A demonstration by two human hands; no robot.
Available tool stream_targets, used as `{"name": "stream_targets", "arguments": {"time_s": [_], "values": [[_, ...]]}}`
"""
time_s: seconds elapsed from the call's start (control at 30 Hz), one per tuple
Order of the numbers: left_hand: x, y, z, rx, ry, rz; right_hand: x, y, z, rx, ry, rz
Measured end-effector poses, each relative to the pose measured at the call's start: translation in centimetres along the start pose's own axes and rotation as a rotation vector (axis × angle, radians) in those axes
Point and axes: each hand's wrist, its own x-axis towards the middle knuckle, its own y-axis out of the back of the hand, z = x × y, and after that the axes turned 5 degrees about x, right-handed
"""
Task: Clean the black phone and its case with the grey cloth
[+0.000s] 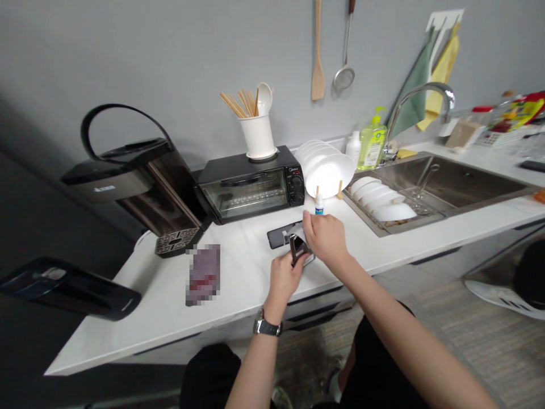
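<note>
My left hand (283, 279), with a black watch on its wrist, is closed around a small dark, glossy, phone-like slab (299, 247) with a shiny edge. Pinched in my right hand (327, 236) is a thin light-grey sheet (296, 230), which lies over the top of the slab; whether it is cloth or film I cannot tell. A flat dark device (277, 237) rests on the counter just behind, partly hidden by the sheet and slab. Close behind my right hand stands a small white bottle (319, 205) with a blue label.
A toaster oven (251, 190) carries a white utensil holder (258, 136). Left of it are a black drink machine (145, 182), a dark bottle-like container (72, 287) and a pixelated item (204, 275). Plates (326, 170), a sink (468, 187) and bowls (383, 199) are to the right.
</note>
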Motion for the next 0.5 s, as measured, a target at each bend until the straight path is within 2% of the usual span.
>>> {"name": "stream_targets", "arguments": {"time_s": [0.03, 0.13, 0.2, 0.23, 0.27, 0.37, 0.4, 0.43, 0.5], "values": [[0.0, 0.0, -0.1, 0.024, 0.000, -0.010, -0.4, -0.1, -0.4, 0.010, 0.095, 0.008], [-0.1, -0.3, -0.4, 0.099, -0.007, -0.027, -1.6, -0.5, -1.4, 0.071, 0.521, -0.008], [-0.1, -0.4, -0.5, 0.112, -0.011, -0.027, -1.8, -0.7, -1.1, 0.095, 0.657, -0.016], [-0.1, -0.5, -0.4, 0.113, -0.015, -0.026, -1.7, -0.8, -0.7, 0.104, 0.628, -0.006], [-0.1, -0.4, -0.4, 0.108, -0.019, -0.024, -1.4, -0.8, -0.1, 0.116, 0.533, 0.009], [-0.2, -0.2, -0.2, 0.066, -0.031, -0.003, -0.9, -0.5, 1.0, 0.178, 0.136, 0.016], [-0.2, -0.1, -0.2, 0.061, -0.041, 0.007, -1.0, -0.3, 1.0, 0.194, 0.058, 0.015], [-0.2, -0.1, -0.3, 0.065, -0.055, 0.018, -1.2, -0.1, 0.7, 0.199, 0.041, 0.015], [-0.3, -0.2, -0.6, 0.099, -0.088, 0.036, -1.8, 0.4, -0.3, 0.178, 0.189, 0.022]]}}
